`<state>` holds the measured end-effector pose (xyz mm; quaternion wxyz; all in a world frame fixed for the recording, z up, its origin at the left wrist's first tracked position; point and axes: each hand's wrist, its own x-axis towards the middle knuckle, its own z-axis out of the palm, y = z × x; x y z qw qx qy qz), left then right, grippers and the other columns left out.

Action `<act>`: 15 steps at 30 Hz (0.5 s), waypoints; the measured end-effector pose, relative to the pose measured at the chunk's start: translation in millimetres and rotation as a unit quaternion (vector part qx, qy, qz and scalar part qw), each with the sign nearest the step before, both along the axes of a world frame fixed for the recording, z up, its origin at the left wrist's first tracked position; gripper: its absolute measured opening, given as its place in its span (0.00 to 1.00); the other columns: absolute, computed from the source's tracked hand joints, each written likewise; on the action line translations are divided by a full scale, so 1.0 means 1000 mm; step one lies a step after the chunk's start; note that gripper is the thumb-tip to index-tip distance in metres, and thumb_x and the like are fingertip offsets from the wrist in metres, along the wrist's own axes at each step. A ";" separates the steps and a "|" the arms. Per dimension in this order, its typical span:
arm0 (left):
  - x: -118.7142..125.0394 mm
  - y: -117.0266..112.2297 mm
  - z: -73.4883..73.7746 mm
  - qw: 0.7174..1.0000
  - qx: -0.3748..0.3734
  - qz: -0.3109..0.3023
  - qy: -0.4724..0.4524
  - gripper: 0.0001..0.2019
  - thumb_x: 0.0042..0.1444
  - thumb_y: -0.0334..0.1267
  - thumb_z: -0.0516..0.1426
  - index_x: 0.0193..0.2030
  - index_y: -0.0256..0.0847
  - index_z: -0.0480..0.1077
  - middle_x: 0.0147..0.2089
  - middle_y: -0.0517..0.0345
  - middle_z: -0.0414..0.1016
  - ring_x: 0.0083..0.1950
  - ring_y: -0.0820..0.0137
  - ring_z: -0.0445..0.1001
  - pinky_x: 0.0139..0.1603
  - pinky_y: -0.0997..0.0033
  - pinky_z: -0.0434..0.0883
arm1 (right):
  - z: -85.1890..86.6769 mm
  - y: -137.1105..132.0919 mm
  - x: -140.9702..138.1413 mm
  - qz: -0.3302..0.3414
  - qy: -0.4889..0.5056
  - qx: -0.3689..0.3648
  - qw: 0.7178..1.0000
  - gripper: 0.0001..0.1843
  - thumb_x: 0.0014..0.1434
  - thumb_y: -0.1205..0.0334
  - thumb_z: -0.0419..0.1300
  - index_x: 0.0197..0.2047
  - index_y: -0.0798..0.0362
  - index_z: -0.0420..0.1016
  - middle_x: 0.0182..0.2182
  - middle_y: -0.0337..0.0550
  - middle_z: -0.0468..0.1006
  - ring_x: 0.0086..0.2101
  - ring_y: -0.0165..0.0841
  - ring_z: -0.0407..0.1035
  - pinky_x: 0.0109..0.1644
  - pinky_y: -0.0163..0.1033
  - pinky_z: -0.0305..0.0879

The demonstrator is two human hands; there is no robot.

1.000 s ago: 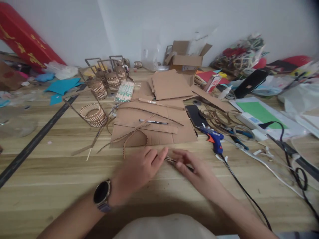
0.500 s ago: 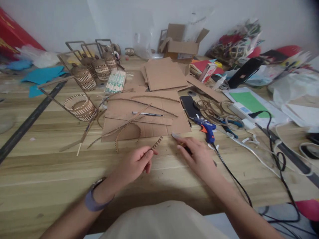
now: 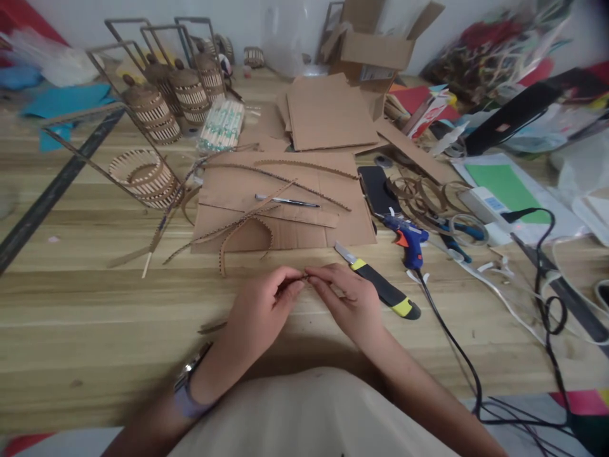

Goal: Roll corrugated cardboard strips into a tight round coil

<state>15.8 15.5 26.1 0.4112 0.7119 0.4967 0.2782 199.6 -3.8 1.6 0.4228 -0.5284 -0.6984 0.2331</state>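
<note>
My left hand (image 3: 264,311) and my right hand (image 3: 349,301) meet above the near part of the table, fingertips almost touching. Between them they pinch a thin corrugated cardboard strip (image 3: 305,277), seen edge-on and mostly hidden by the fingers. A brown strip end (image 3: 212,327) shows beside my left wrist; whether it belongs to the same strip I cannot tell. Just right of my right hand a black and yellow utility knife (image 3: 380,284) lies on the table, blade out and pointing up-left. Beyond the hands, a cardboard sheet (image 3: 304,238) carries several loose corrugated strips (image 3: 247,228) and a pen (image 3: 287,200).
A blue glue gun (image 3: 406,238) with a black cable lies right of the knife, near a phone (image 3: 378,190) and cardboard rings (image 3: 419,190). Stick-walled baskets with handles, among them an open basket (image 3: 147,181), stand at left. Stacked cardboard (image 3: 333,114) lies behind.
My right hand has left the utility knife and moved left to my left hand. Both now pinch the strip, which my left hand alone held before. The camera view has shifted slightly.
</note>
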 end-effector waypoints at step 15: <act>-0.002 -0.001 -0.010 0.990 0.124 -0.024 0.054 0.06 0.64 0.32 0.56 0.36 0.42 0.73 0.30 0.62 0.81 0.30 0.71 0.78 0.31 0.73 0.70 | 0.002 0.004 0.011 0.111 0.135 -0.141 0.974 0.08 0.63 0.62 0.65 0.43 0.47 0.86 0.33 0.42 0.86 0.31 0.33 0.80 0.37 0.37 0.78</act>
